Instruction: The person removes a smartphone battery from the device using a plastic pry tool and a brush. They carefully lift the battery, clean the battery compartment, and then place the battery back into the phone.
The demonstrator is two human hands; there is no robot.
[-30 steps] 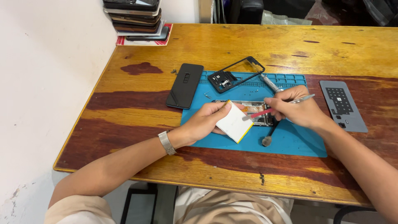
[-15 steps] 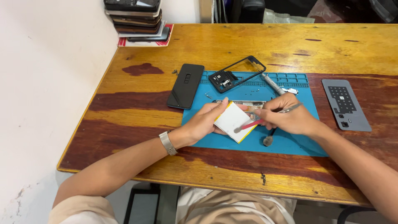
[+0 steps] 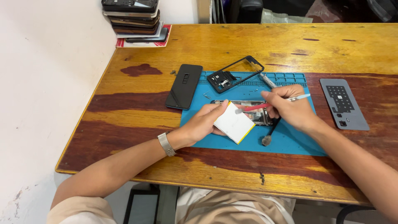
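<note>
Blue matting (image 3: 290,143) is lying under our work on the wooden table (image 3: 232,45), and on it we are keeping an opened phone body (image 3: 259,112) with its insides showing. Our left hand (image 3: 205,122) is curling around a flat white battery with a yellow edge (image 3: 234,124), the thumb pressing along its upper edge and the fingers tucking beneath, so that the battery is tilting up off the mat just in front of the phone body and overlapping its near edge. Our right hand (image 3: 290,108) is pinching a slim tool with a red shaft (image 3: 259,107) between thumb and fingers; its pale tip is pointing left and hovering right over the battery's top corner, though we cannot tell whether it is touching. A second thin, light-coloured tool (image 3: 299,98) is sticking out to the right from the same grip.

A dark-handled tool with a round end (image 3: 268,135) is lying on the mat just below the right hand. Farther back on the mat a black phone frame (image 3: 235,74) is resting at a slant, with a silver tool (image 3: 267,80) beside it. A black phone (image 3: 184,86) is lying face down just off the mat's left edge. A grey pad (image 3: 344,103) is sitting well to the right, and a stack of phones (image 3: 134,18) is standing at the table's far left corner. We are wearing a metal watch (image 3: 166,144) on the left wrist.
</note>
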